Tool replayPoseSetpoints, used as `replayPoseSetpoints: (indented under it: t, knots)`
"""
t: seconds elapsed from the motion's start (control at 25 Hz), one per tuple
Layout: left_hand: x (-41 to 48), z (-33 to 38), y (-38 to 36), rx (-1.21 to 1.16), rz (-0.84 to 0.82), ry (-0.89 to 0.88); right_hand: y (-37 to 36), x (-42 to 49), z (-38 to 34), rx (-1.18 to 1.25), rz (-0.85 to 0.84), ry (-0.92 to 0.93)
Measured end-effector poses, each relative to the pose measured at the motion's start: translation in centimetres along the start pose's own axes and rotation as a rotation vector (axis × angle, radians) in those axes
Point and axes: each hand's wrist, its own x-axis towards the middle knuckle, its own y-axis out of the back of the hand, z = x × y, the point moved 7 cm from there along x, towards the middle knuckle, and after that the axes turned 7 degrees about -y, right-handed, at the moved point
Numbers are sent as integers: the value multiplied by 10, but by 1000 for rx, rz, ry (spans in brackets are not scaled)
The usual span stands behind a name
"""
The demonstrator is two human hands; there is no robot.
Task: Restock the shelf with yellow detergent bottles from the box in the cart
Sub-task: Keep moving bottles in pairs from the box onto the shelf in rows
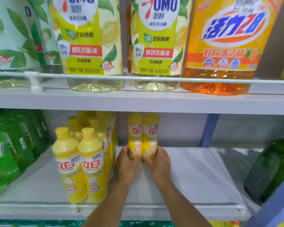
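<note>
Hands: both reach deep into the lower shelf [195,169], side by side, each closed around the base of one yellow bottle.
Left hand [127,158]: fingers wrapped round the bottom of the left held bottle [135,133], which stands upright.
Right hand [157,159]: gripping the bottom of the right held bottle [151,133], also upright.
Held pair: the two bottles touch along their sides, near the back of the shelf, their caps just under the upper shelf board [138,102]; whether their bases rest on the shelf cannot be told, as the hands cover them.
Stocked yellow bottles [82,159]: a cluster in rows to the left of the held pair, running from the shelf's front edge toward the back.
Green bottles [8,149]: at the far left of the same shelf.
Dark green bottle [272,167]: leaning at the right end, well apart from the held pair.
Upper shelf: large lemon-label bottles [88,46] and an orange bottle [223,49] behind a white rail [154,78].
</note>
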Motion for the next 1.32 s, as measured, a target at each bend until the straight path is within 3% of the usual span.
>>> replayPoseSetpoints:
  t: [0.36,1.32]
  knots:
    - [37,-14,-17,17,81,-10,-17,35,6,52,21,-16]
    - [57,-34,-31,-25,79,-80,-26,50,3,93,49,74]
